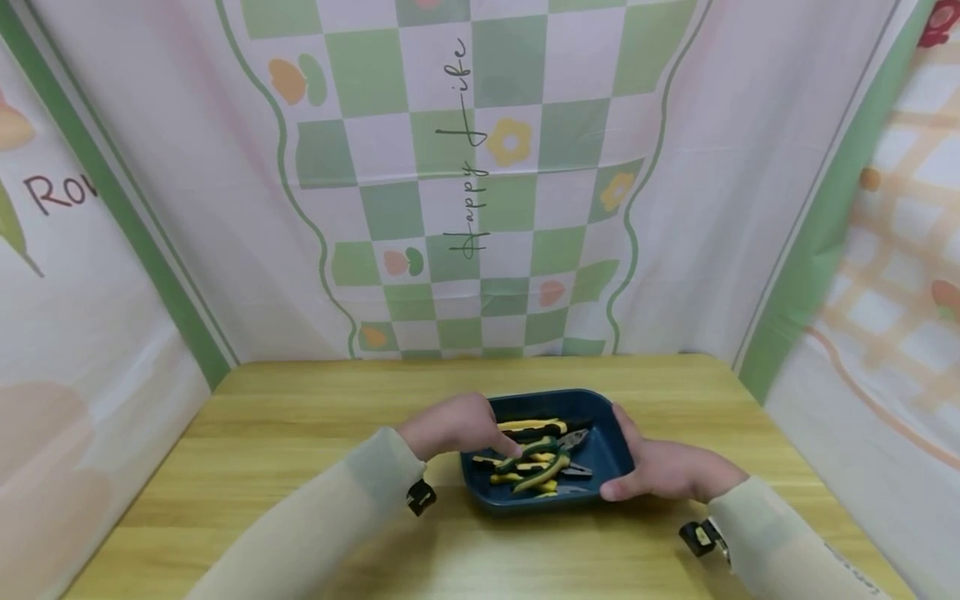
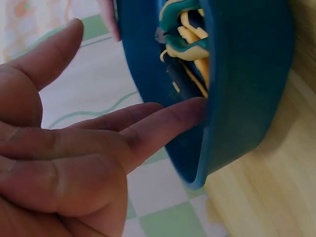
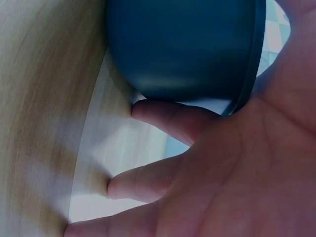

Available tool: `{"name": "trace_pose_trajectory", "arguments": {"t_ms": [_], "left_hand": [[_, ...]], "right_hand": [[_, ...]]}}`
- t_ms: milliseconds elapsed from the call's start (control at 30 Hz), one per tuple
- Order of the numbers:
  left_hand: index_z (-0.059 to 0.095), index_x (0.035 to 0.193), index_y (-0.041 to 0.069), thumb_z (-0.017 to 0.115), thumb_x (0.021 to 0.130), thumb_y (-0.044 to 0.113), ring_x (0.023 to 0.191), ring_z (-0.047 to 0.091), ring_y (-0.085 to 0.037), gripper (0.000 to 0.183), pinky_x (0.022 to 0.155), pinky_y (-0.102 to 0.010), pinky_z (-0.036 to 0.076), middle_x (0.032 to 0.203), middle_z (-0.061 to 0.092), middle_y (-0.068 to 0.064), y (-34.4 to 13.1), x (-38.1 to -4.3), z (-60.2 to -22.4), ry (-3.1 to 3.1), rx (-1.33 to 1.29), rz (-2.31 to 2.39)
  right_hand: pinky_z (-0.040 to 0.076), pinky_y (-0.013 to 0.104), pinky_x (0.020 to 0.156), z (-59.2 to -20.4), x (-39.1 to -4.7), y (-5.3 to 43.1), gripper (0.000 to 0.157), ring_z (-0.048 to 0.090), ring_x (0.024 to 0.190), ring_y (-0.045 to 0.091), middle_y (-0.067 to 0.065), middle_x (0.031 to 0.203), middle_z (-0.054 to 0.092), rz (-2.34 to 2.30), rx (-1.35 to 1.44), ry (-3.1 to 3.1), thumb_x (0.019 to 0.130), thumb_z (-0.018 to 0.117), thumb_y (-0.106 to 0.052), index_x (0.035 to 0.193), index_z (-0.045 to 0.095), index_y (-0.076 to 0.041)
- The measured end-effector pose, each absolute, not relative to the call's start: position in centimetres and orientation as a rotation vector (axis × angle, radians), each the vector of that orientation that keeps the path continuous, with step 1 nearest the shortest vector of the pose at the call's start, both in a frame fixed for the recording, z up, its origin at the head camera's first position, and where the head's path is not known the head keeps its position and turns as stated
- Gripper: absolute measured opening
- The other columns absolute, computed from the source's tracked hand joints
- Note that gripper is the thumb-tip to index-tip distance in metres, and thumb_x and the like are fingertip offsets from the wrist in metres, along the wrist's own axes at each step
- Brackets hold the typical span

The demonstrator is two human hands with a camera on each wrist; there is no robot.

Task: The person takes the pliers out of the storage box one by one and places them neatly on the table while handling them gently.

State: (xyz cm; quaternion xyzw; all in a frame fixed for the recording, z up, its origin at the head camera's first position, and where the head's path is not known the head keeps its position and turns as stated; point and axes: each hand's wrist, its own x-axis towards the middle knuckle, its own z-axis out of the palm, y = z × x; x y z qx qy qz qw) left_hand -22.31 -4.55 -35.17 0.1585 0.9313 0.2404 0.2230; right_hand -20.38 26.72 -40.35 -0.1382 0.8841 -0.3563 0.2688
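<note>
A dark blue bin holds several pliers with yellow-and-green or yellow-and-black handles, lying in a jumble. One pair of green-and-yellow pliers lies on top. My left hand reaches over the bin's left end, a finger pointing down at the handles. In the left wrist view its thumb stands away from the extended fingers, and nothing is between them. My right hand braces the bin's right end, thumb at the near corner and a finger at the far one. Its other fingers are spread, tips down on the table.
The bin stands on a light wood table. Behind it hangs a cloth with green checks, and more printed cloth hangs at both sides. Black camera mounts are strapped at the wrists.
</note>
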Motion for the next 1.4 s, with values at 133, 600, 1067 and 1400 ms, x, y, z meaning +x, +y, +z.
{"name": "trace_pose_trajectory", "arguments": {"t_ms": [133, 600, 1067, 1400], "left_hand": [[0.036, 0.046, 0.019, 0.079, 0.084, 0.046, 0.043, 0.017, -0.012, 0.063, 0.051, -0.032, 0.034, 0.047, 0.021, 0.006, -3.7, -22.6, -36.0, 2.599, 0.463, 0.569], [0.042, 0.05, 0.018, 0.077, 0.088, 0.039, 0.043, 0.029, -0.013, 0.056, 0.053, -0.032, 0.038, 0.047, 0.027, 0.007, -2.0, -22.8, -37.0, 2.609, 0.466, 0.512], [0.052, 0.051, 0.014, 0.077, 0.089, 0.034, 0.045, 0.043, -0.013, 0.05, 0.057, -0.031, 0.045, 0.045, 0.038, 0.005, -1.4, -23.1, -37.4, 2.667, 0.458, 0.372], [0.06, 0.058, 0.012, 0.079, 0.087, 0.033, 0.053, 0.047, -0.012, 0.041, 0.061, -0.029, 0.047, 0.053, 0.046, 0.003, -0.8, -22.9, -37.9, 2.675, 0.541, 0.217]], "right_hand": [[0.026, 0.062, 0.107, -40.2, -20.2, 26.7, 0.131, 0.039, 0.129, 0.048, 0.047, 0.149, 0.012, -0.946, -0.374, 2.397, 0.084, 0.08, -0.041, 0.151, -0.025, -0.002], [0.03, 0.063, 0.103, -40.2, -20.1, 26.9, 0.131, 0.047, 0.123, 0.046, 0.048, 0.146, 0.018, -0.905, -0.349, 2.427, 0.083, 0.08, -0.043, 0.152, -0.024, -0.002], [0.031, 0.062, 0.103, -40.3, -20.4, 26.7, 0.13, 0.048, 0.121, 0.043, 0.047, 0.147, 0.017, -0.896, -0.347, 2.413, 0.084, 0.079, -0.043, 0.152, -0.024, -0.003], [0.029, 0.063, 0.104, -40.2, -20.5, 26.6, 0.131, 0.048, 0.123, 0.043, 0.046, 0.147, 0.02, -0.893, -0.324, 2.417, 0.083, 0.08, -0.046, 0.153, -0.023, -0.005]]}}
